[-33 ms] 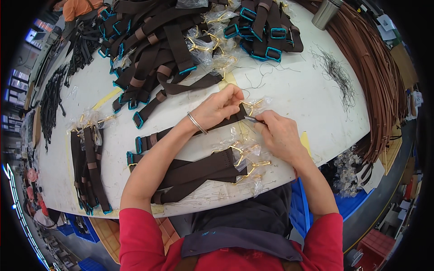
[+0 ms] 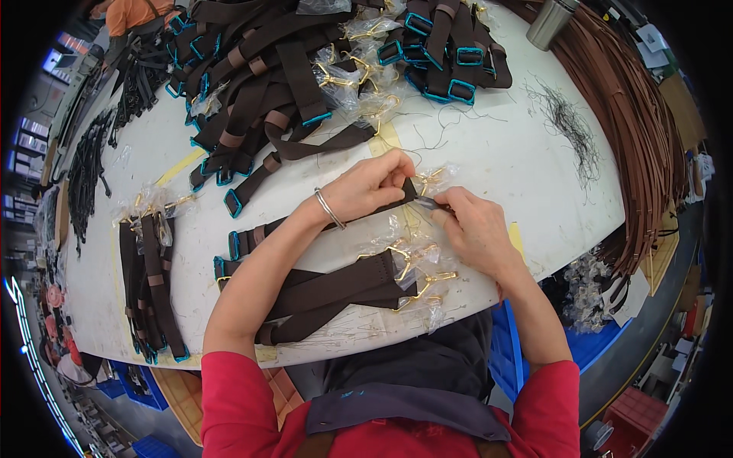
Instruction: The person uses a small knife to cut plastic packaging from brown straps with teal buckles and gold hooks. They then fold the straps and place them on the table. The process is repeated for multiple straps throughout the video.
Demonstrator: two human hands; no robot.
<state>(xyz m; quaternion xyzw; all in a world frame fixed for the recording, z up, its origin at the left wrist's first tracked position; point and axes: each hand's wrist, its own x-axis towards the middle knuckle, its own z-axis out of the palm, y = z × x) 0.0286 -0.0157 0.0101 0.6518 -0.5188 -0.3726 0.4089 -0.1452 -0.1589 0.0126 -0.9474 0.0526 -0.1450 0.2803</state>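
The dark brown strap being worked on lies slantwise across the middle of the table, passing under the left forearm, with a blue-wrapped buckle at its left end and its right end between the two hands. The left hand has its thumb and fingers clamped on that right end. The right hand has its fingers closed on a small dark tool, its tip close to the strap's end. Compared with the earlier frame, both hands have shifted slightly rightward, the left fingertips sit a little lower, and the tool's tip has moved a touch to the right; the surrounding piles are unchanged.

A gold clasp in clear plastic lies just beyond the strap's end. Nearer the body, a group of straps reaches almost to the table's near edge, leaving a narrow margin there. Leftward, bare table separates the left arm from a strap bundle. Above the left hand, a large strap pile limits the room. The widest open surface is right of the clasp, reaching to a thread tangle and the curved right edge. Brown strips line the far right side; a blue bin stands below that edge.
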